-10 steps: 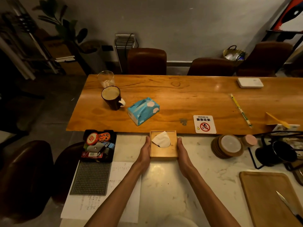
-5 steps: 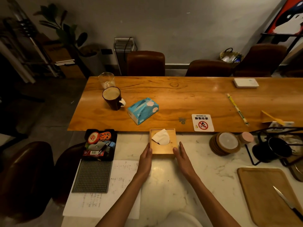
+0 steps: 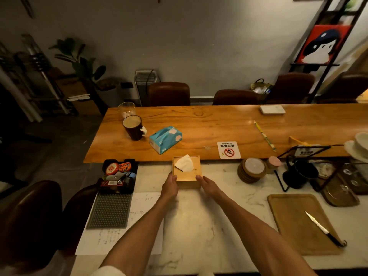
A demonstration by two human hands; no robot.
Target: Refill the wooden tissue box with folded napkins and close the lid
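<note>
The wooden tissue box (image 3: 188, 177) stands on the white marble counter (image 3: 199, 226), its lid on and a white napkin (image 3: 184, 163) poking up through the slot. My left hand (image 3: 169, 185) grips the box's near left corner. My right hand (image 3: 207, 185) grips its near right corner. Both thumbs rest on the lid's front edge. A blue soft pack of tissues (image 3: 165, 139) lies on the wooden table (image 3: 199, 124) just beyond the box.
A dark mug (image 3: 133, 127) and a glass (image 3: 126, 109) stand at far left. A black tray of small items (image 3: 118, 175) sits left of the box, coasters (image 3: 252, 169) to the right. A wooden board (image 3: 298, 222) with a knife (image 3: 323, 229) lies near right.
My hands slid back from the box's sides to its near corners and now hold it there. The view has tilted up a little.
</note>
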